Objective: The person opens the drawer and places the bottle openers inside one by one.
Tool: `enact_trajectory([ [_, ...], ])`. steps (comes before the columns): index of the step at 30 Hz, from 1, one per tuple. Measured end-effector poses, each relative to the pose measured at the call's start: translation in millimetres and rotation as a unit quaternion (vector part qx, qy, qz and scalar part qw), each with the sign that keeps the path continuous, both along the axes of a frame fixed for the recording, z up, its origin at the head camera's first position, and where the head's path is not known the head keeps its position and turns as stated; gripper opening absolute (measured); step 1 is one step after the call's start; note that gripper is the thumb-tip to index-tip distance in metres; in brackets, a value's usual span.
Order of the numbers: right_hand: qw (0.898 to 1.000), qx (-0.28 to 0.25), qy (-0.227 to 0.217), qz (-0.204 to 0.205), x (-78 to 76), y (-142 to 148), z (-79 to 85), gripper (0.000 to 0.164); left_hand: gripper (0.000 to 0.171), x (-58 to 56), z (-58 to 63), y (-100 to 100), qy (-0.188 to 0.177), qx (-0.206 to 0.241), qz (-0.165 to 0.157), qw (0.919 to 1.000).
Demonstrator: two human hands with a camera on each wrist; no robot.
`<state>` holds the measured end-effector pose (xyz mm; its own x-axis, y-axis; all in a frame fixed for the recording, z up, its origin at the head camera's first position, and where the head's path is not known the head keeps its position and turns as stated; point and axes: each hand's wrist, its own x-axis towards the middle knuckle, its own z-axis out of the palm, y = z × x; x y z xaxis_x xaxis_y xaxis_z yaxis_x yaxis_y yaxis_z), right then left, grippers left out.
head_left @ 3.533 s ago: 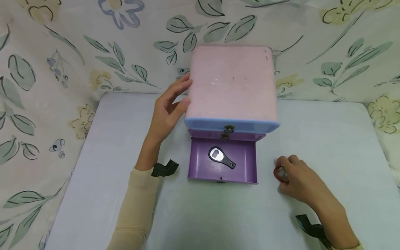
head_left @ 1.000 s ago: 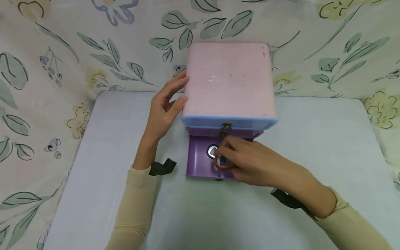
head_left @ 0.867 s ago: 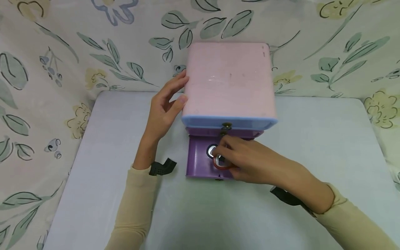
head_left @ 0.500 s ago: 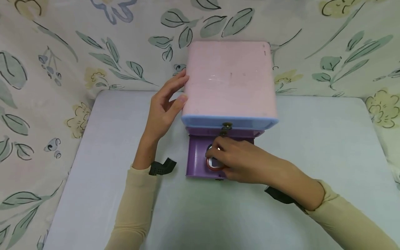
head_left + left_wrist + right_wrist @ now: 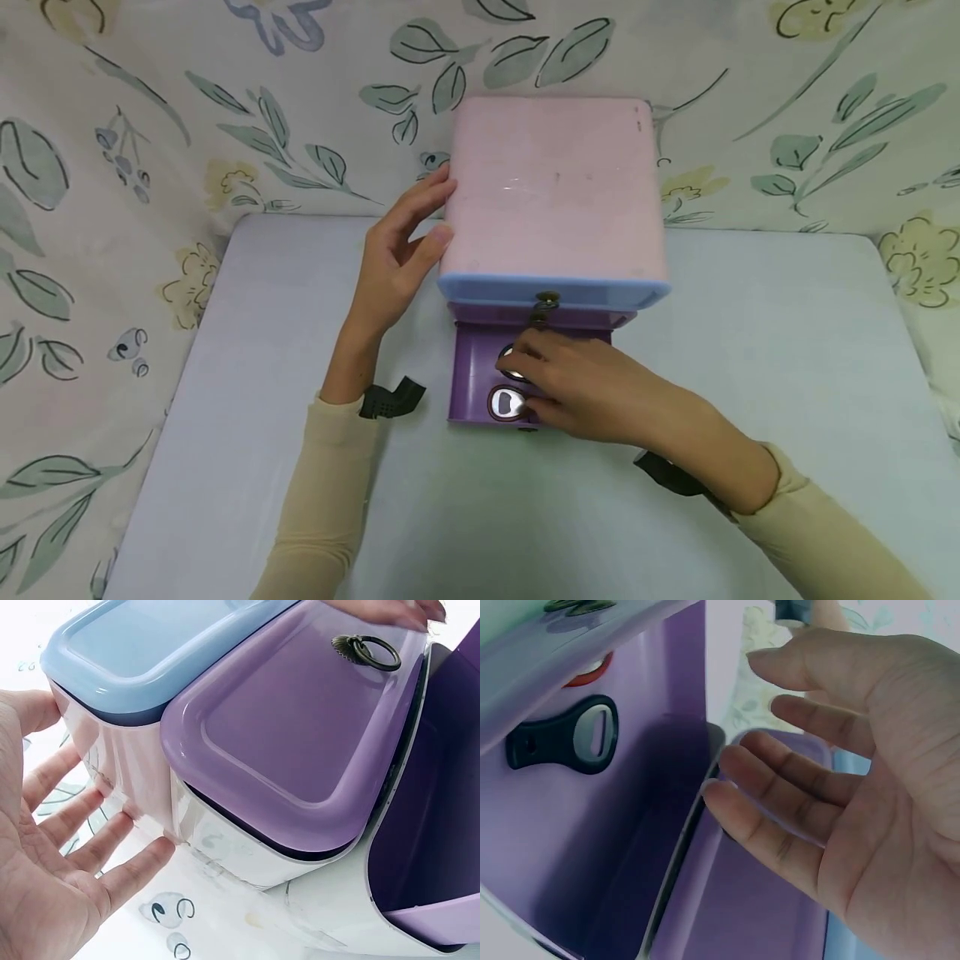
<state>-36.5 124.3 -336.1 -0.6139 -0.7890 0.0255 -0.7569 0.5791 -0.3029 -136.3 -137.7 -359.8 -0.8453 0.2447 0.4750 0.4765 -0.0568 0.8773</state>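
Note:
A pink drawer chest (image 5: 555,192) stands on the table, with its lowest purple drawer (image 5: 471,367) pulled out. My left hand (image 5: 393,271) rests its fingertips on the chest's left side; the fingers spread along the wall in the left wrist view. Inside the drawer lie two bottle openers: a red-rimmed one (image 5: 506,405) near the front edge and a black one (image 5: 551,742) behind it. Over the drawer hovers my right hand (image 5: 588,383), partly covering both openers in the head view. In the right wrist view its fingers are loosely bent and hold nothing.
Above the open drawer are a closed purple drawer (image 5: 277,742) and a closed blue drawer (image 5: 150,645), the purple one with a bronze ring pull (image 5: 375,654). A white table (image 5: 300,292) lies beneath. Floral fabric (image 5: 300,108) hangs behind.
My right hand has brought the red bottle opener from the table at the right into the drawer and let go of it. The left hand stays against the chest.

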Motion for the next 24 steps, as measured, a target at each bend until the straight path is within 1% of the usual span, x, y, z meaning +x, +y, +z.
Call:
enact_trajectory([
  [5, 0.999, -0.026, -0.010, -0.023, 4.3, 8, 3.4, 0.033, 0.057, -0.4, 1.7, 2, 0.001, -0.003, 0.002, 1.0000],
  [9, 0.998, -0.044, -0.021, -0.043, 10.3, 16, 5.8, 0.036, 0.056, -0.1, 2.1, 2, -0.001, -0.002, 0.001, 1.0000],
  [14, 0.996, -0.057, -0.025, -0.063, 17.9, 23, 6.7, 0.039, 0.055, 0.9, 2.1, 2, -0.003, -0.003, 0.003, 1.0000],
  [19, 0.994, -0.073, -0.037, -0.078, 25.1, 28, 4.1, 0.037, 0.054, 2.2, 3.2, 2, -0.002, -0.006, 0.004, 1.0000],
  [24, 0.989, -0.122, -0.019, -0.087, 31.4, 30, -4.4, 0.032, 0.053, 2.7, 3.5, 2, -0.003, -0.004, 0.002, 1.0000],
])
